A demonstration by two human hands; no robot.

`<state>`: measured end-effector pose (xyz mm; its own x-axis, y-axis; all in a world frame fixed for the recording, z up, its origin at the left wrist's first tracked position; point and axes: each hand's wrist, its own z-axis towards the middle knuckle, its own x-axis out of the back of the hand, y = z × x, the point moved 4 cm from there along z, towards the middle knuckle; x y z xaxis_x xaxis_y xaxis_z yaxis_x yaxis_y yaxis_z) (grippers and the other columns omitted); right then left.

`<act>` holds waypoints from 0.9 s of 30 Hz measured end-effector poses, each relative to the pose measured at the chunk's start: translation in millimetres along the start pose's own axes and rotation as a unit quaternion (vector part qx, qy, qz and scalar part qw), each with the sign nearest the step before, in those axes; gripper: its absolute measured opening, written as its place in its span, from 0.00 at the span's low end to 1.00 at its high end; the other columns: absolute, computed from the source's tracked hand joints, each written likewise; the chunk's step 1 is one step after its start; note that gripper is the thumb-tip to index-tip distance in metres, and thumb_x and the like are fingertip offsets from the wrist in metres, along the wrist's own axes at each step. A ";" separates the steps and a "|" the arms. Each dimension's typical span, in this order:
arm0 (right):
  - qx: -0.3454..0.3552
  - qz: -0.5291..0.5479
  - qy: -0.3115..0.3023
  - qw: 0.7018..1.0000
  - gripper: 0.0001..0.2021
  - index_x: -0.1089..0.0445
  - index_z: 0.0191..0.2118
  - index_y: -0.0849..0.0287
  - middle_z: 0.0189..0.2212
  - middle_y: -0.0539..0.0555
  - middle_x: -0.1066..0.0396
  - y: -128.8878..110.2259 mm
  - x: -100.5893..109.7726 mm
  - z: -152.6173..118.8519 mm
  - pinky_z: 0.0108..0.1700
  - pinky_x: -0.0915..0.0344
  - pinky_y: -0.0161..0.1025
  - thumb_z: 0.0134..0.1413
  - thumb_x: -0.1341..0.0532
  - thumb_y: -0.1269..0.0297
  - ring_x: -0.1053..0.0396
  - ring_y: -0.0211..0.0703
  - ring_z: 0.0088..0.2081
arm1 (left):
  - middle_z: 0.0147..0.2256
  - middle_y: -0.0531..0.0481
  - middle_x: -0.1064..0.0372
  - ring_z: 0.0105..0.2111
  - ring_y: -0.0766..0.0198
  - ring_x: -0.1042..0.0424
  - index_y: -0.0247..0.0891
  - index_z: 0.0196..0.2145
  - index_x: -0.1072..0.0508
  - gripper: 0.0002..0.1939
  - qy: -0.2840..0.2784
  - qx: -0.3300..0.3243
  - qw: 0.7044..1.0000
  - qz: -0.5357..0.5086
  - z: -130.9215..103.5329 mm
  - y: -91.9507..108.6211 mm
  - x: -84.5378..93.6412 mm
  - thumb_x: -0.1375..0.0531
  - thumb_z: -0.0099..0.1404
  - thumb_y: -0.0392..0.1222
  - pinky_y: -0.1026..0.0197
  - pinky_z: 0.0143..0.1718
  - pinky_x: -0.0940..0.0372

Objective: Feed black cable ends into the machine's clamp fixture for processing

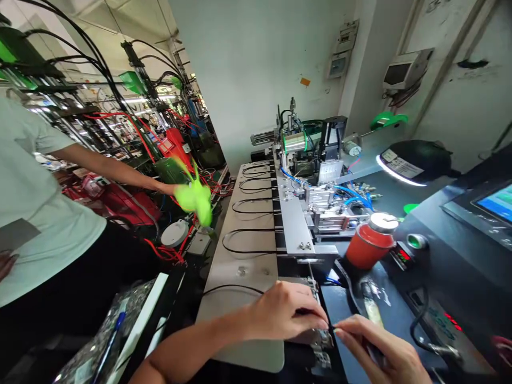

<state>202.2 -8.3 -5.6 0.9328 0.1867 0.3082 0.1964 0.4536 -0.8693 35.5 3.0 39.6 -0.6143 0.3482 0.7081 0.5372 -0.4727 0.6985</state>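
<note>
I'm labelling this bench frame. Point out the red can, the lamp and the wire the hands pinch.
Red can (368, 249), head view, on its red side.
Lamp (416, 160), head view, on its black hood.
Wire (232, 288), head view, on its black loop.

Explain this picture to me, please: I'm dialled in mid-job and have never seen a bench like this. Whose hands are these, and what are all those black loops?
The one picture comes from a camera on the worker's head, looking forward and down. The two bare hands at the bottom are that worker's: the left hand and right hand meet fingertip to fingertip, pinching a thin black wire at the near end of a metal track. More black wire loops lie in a row on the pale plate beside that track. Further back sits a small machine with a wire spool and blue tubes. To the right stand an orange can and a lit lamp. On the left another person holds something bright green, blurred by motion.
</note>
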 end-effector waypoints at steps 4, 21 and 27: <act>0.011 -0.022 0.046 0.999 0.15 0.28 0.26 0.57 0.19 0.49 0.31 -9.5 -0.1 6.3 0.23 0.36 0.29 0.61 0.42 0.56 0.33 0.37 0.21 | 0.27 0.51 0.29 0.29 0.66 0.31 0.36 0.31 0.22 0.05 0.030 0.045 0.997 -0.049 4.4 -4.7 -1.6 0.39 0.63 0.37 0.67 0.31 0.40; 0.051 -0.019 0.354 0.933 0.07 0.35 0.32 0.57 0.22 0.48 0.35 -16.2 -40.8 4.0 0.24 0.39 0.30 0.63 0.45 0.72 0.36 0.35 0.22 | 0.24 0.53 0.36 0.24 0.69 0.38 0.35 0.28 0.27 0.16 0.133 0.121 0.968 -0.174 2.8 -5.9 -10.1 0.42 0.65 0.51 0.68 0.26 0.42; 0.007 -0.015 0.276 0.961 0.07 0.32 0.34 0.58 0.26 0.49 0.32 -6.2 -18.9 0.1 0.28 0.38 0.31 0.64 0.45 0.67 0.33 0.36 0.26 | 0.28 0.51 0.32 0.28 0.66 0.33 0.37 0.30 0.26 0.13 0.138 0.115 0.982 -0.060 6.2 -18.9 12.9 0.45 0.67 0.46 0.66 0.30 0.40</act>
<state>183.3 -14.6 -6.1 0.9455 -0.3162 0.0781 0.2260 0.4641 -0.8565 21.0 21.4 36.2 -0.7977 0.1419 0.5861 0.5477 -0.2360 0.8027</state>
